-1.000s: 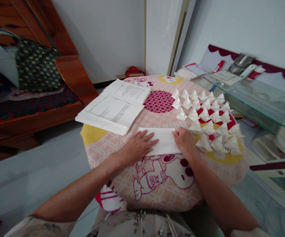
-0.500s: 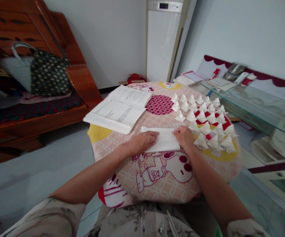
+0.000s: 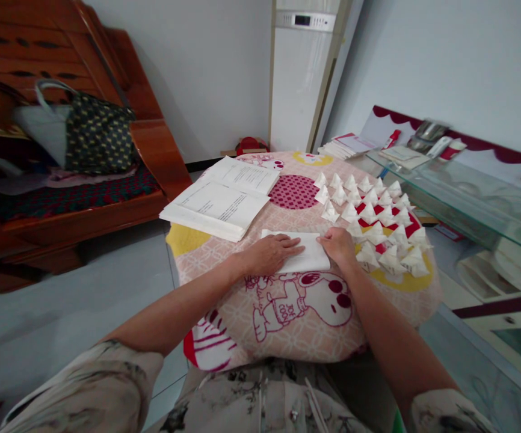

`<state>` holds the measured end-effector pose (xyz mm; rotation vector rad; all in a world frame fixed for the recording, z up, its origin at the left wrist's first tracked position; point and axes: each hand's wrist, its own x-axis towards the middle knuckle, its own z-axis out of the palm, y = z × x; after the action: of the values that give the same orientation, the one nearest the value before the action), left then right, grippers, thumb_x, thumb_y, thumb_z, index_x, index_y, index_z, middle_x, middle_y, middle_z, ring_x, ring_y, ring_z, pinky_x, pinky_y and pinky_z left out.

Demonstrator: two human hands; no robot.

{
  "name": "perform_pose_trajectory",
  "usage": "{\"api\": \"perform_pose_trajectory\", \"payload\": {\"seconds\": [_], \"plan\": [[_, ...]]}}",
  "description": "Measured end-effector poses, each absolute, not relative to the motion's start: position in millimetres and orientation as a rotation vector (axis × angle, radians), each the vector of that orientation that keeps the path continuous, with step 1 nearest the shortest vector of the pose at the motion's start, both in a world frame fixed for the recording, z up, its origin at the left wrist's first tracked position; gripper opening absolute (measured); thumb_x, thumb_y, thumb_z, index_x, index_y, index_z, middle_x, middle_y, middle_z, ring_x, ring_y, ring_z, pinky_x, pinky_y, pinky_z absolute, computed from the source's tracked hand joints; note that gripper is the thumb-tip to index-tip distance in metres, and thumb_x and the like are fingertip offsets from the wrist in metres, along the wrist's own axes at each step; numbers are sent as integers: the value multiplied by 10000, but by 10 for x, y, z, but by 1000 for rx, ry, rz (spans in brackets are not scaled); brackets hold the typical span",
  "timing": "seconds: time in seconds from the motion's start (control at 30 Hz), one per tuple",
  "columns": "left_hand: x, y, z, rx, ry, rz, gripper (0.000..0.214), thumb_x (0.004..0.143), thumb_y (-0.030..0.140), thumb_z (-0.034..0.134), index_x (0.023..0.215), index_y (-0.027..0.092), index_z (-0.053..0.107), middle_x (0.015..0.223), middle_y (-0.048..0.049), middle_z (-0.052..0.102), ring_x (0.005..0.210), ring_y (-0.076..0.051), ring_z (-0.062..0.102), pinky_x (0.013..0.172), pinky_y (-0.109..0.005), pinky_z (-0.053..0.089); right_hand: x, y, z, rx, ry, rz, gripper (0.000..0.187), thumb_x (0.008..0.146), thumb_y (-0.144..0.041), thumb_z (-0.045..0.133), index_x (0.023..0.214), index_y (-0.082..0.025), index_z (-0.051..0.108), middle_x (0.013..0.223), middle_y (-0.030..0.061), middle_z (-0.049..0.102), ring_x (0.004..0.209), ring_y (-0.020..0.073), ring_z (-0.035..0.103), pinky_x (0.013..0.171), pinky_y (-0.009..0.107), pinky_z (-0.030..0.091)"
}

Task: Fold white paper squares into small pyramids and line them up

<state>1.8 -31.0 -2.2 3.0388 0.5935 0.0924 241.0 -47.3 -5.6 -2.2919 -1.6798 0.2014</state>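
A folded sheet of white paper [image 3: 308, 260] lies on the cloth-covered round table [image 3: 237, 300] in front of me. My left hand [image 3: 274, 254] rests flat on its left part, fingers stretched toward the middle. At the right edge, my right hand [image 3: 337, 243] pinches the paper between thumb and curled fingers. Just beyond my right hand, several small folded paper shapes [image 3: 369, 213] with pointed tops stand in rows. An open book [image 3: 218, 201] with printed pages lies past my left hand.
On the right is a glass shelf [image 3: 459, 198] with a metal bowl [image 3: 429, 129] and other small items. A stack of booklets [image 3: 346, 145] sits behind the table. To the left, a wooden sofa [image 3: 152, 156] holds a patterned bag [image 3: 98, 135].
My left hand has slid a little to the right across the paper. The right hand keeps its pinch at the right edge. The whole view has shifted slightly.
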Motion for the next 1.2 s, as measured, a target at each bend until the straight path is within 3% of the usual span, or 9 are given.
{"api": "perform_pose_trajectory", "payload": {"seconds": [0.23, 0.4, 0.57, 1.1, 1.2], "plan": [[34, -276, -115, 3070, 568, 164, 467, 1032, 258, 328, 1467, 134, 446, 1533, -121, 470, 1367, -234, 476, 1165, -379, 315, 2428, -460, -81, -2281, -1680, 203, 199, 835, -366, 668, 807, -183, 741, 847, 69, 754, 801, 189, 676, 689, 264, 448], [15, -290, -179, 3011, 578, 155, 474, 1039, 245, 314, 1473, 91, 430, 1583, -133, 389, 1499, -231, 295, 1228, -373, 223, 2432, -449, -80, -2286, -1674, 210, 200, 833, -361, 661, 809, -179, 741, 855, 75, 755, 804, 198, 676, 686, 273, 447], [-25, -268, -145, 2910, 496, 124, 513, 1057, 302, 271, 1553, 178, 313, 1625, -105, 316, 1512, -228, 267, 1232, -419, 210, 2447, -438, -91, -2272, -1673, 225, 190, 821, -352, 669, 810, -178, 743, 863, 74, 758, 809, 194, 676, 680, 265, 436], [-34, -249, -178, 2894, 433, 123, 506, 1059, 407, 268, 1548, 295, 335, 1646, -22, 274, 1529, -261, 208, 1222, -476, 185, 2258, -558, 117, -2232, -1727, 154, 170, 845, -247, 609, 852, -159, 754, 909, 111, 755, 858, 212, 684, 734, 273, 470], [-34, -244, -200, 2898, 425, 163, 482, 1053, 391, 309, 1508, 270, 415, 1626, -44, 319, 1524, -269, 223, 1225, -495, 187, 2069, -726, 190, -1965, -1858, 438, 129, 821, -222, 619, 780, -162, 726, 765, 59, 735, 708, 164, 661, 644, 240, 461]]}}
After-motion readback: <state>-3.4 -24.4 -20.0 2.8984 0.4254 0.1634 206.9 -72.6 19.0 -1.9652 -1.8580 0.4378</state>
